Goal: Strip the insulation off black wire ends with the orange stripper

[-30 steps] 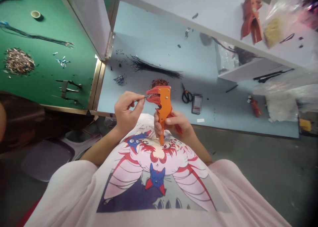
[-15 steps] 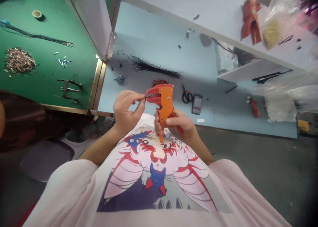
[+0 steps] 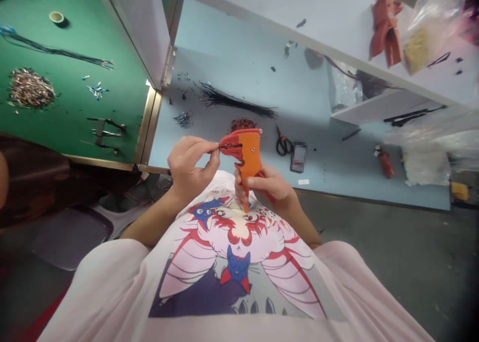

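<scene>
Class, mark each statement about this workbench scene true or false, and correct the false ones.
1. The right hand grips the orange-and-red tool. True.
2. The left hand is empty. False: it pinches a thin dark strand at the tool's red jaws.
3. A bundle of dark wires lies on the pale blue tabletop. True.
4. The scissors lie on the green surface. False: they lie on the pale blue tabletop, beside the phone.

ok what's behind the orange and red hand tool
Behind the tool, a pile of reddish-brown scraps peeks out on the blue table; its near side is covered by the tool.
</scene>
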The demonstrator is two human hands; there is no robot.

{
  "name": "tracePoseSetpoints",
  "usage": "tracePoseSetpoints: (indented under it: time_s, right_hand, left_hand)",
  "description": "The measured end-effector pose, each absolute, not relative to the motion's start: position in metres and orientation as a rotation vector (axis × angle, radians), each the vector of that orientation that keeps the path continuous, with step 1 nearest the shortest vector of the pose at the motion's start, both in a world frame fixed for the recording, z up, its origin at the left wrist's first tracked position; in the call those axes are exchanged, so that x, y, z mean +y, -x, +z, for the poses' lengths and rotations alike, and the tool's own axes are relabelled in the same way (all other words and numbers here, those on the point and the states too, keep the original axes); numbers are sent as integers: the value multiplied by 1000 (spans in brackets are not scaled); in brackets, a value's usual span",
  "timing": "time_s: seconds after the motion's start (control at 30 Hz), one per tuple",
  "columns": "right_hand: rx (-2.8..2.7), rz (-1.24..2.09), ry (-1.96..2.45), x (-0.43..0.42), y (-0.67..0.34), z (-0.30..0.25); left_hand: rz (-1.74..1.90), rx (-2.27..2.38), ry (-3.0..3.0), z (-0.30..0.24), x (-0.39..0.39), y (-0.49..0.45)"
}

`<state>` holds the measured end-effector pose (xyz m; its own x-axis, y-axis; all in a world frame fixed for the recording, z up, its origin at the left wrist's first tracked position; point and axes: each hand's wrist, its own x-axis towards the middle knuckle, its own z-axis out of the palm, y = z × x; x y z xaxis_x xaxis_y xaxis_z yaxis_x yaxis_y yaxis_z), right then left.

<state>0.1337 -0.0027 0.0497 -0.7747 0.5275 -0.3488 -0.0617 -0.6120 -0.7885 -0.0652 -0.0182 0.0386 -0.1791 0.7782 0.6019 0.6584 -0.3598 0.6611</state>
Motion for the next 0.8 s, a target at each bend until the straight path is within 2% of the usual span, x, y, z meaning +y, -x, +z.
tracePoseSetpoints:
  time_s: [0.8]
  right_hand:
    - [-1214,2382,798,-4,-145,40]
  left_hand:
    - [1547,1698,-2133,35,-17,60]
